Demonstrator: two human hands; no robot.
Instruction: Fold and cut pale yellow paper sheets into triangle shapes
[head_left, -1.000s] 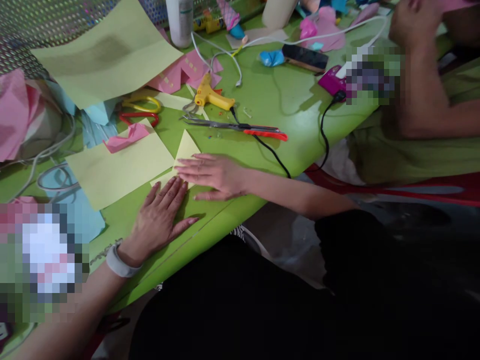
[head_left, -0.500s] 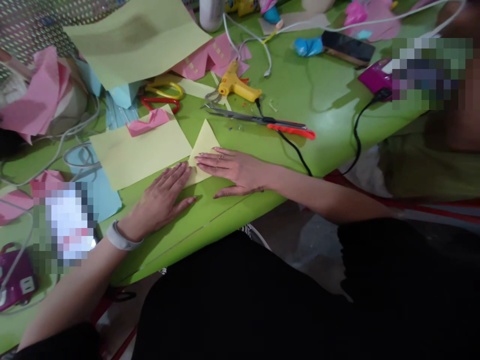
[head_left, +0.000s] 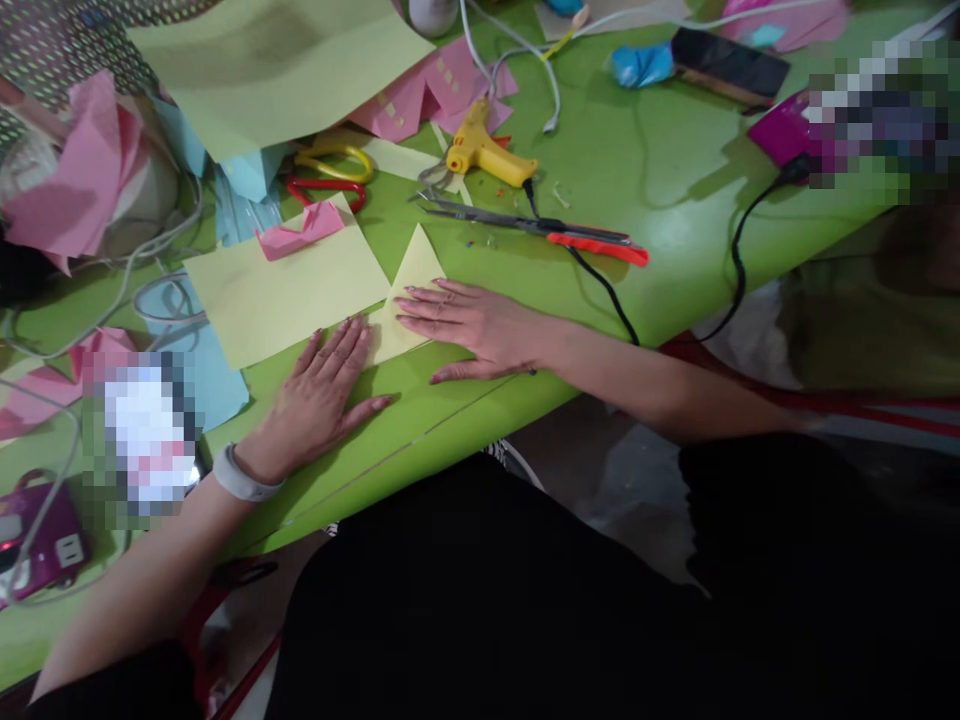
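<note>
While the seemingly folded yellow paper [head_left: 412, 265] is lying just in from the near edge of the green tabletop [head_left: 405, 432], flattening it well is, I'd judge, calling for even pressure along the crease, one hand pinning it against slipping. The left hand [head_left: 321, 385] is resting its fingertips at the paper's left end, fingers nearly together and thumb apart, and the right hand [head_left: 476, 325] is lying across the right part, fingers slightly spread, neither gripping; farther in from that edge, a glue gun [head_left: 487, 152] is lying.
</note>
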